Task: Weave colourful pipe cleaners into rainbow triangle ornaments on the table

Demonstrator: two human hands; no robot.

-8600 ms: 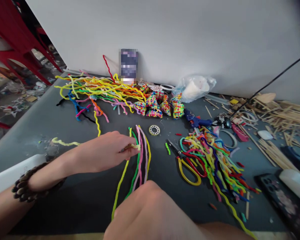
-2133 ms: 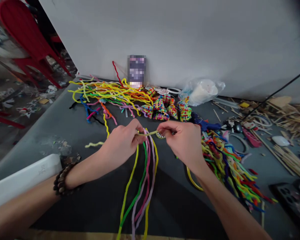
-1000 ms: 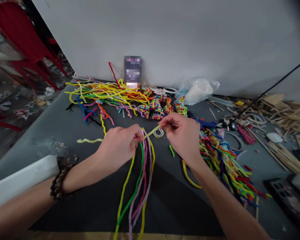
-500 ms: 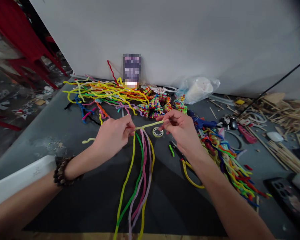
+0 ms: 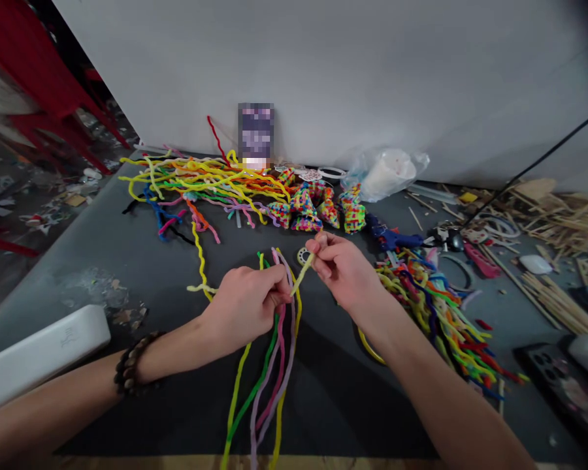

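Observation:
My left hand (image 5: 252, 300) is closed, its thumb and fingertips pinching a pale yellow pipe cleaner (image 5: 302, 275). Its free end (image 5: 196, 288) sticks out on the far side of that hand. My right hand (image 5: 340, 267) grips the same pipe cleaner higher up, so a short slanted length shows between the hands. Under the left hand, several long pipe cleaners run toward me: yellow ones, a green one (image 5: 255, 408), a pink one (image 5: 273, 398) and lilac ones (image 5: 291, 365). A small round patterned disc (image 5: 302, 255) lies partly behind the right fingers.
Behind lie a pile of pipe cleaners (image 5: 200, 176), colourful woven pieces (image 5: 304, 209) and a bagged white roll (image 5: 392, 173). On the right are a blue glue gun (image 5: 394, 236), another bundle (image 5: 441, 320), sticks and a phone (image 5: 563, 385). Yellow-handled scissors (image 5: 370, 346) are mostly hidden by my right arm.
My left hand has moved right and nearer me, over the long strands. My right hand has dropped slightly, and the pipe cleaner between them now slants steeply instead of lying nearly level.

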